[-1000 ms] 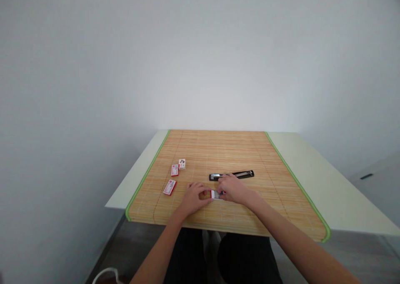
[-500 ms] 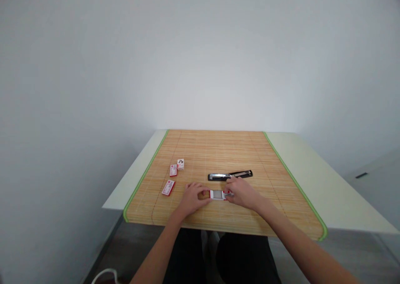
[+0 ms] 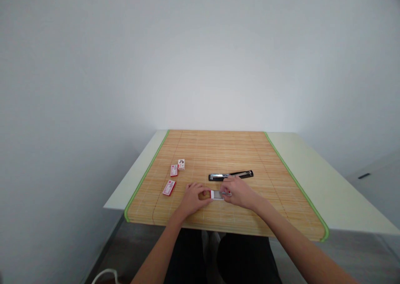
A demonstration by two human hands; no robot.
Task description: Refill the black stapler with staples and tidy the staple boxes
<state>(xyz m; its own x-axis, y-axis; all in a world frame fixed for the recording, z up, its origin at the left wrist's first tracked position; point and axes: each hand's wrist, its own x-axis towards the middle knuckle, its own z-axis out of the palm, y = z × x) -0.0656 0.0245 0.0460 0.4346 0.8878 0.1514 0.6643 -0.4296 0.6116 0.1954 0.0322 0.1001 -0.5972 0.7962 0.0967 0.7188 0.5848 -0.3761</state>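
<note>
Small red-and-white rectangular box [image 3: 216, 194], grey inside: head view, lower centre of frame, on tan bamboo mat [image 3: 215, 150]. Left hand [image 3: 194, 196] clamped on its left end. Right hand [image 3: 236, 191] shifted slightly left since half second ago, covering right end; cannot tell its grip. Work inside box seems unfinished.

Pretty basic getup tbh: bare slim forearms [image 3: 289, 238] and bare hands [image 3: 191, 200], plain black trousers [image 3: 245, 255] over both legs, and what looked like pale greyish shoes [image 3: 214, 244] below, too dim for any detail.
</note>
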